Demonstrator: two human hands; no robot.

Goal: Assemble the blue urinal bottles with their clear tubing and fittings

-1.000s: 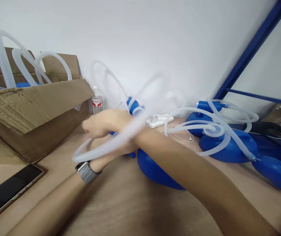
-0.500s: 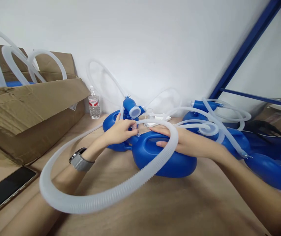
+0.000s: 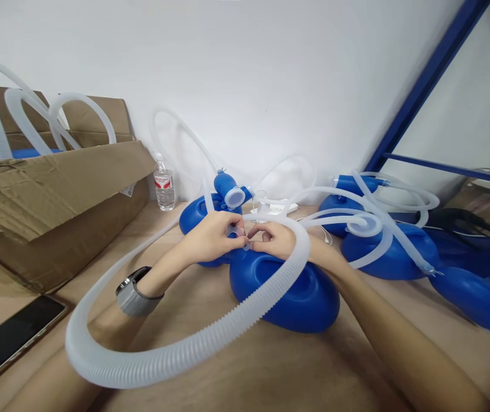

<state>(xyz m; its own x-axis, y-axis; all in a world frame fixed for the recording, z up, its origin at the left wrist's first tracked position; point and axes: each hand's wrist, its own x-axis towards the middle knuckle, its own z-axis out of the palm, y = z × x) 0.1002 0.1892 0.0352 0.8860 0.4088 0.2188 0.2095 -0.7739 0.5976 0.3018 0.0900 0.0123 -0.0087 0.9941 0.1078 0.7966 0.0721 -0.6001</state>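
Observation:
A blue plastic container [image 3: 296, 297] with a moulded handle rests on the table below my hands. My left hand [image 3: 216, 236] pinches a small clear piece [image 3: 236, 231] at the container's neck end. From the other side my right hand [image 3: 274, 239] meets it, thumb and forefinger pressed together at the same small part; what lies between them is too small to name. A thick white corrugated hose [image 3: 176, 355] loops over my left forearm and in front of the container. Another blue container [image 3: 191, 214] stands behind my left hand.
At the left are a cardboard box [image 3: 56, 183] of hoses and a phone [image 3: 13, 332]. A water bottle [image 3: 164, 186] stands by the wall. More blue containers [image 3: 390, 252] with hoses lie at the right, near a blue metal frame [image 3: 433, 80].
My right hand has left the container's handle and moved left to the small part beside my left hand, its fingers now pinched. The container has tilted slightly, its near side lower in view.

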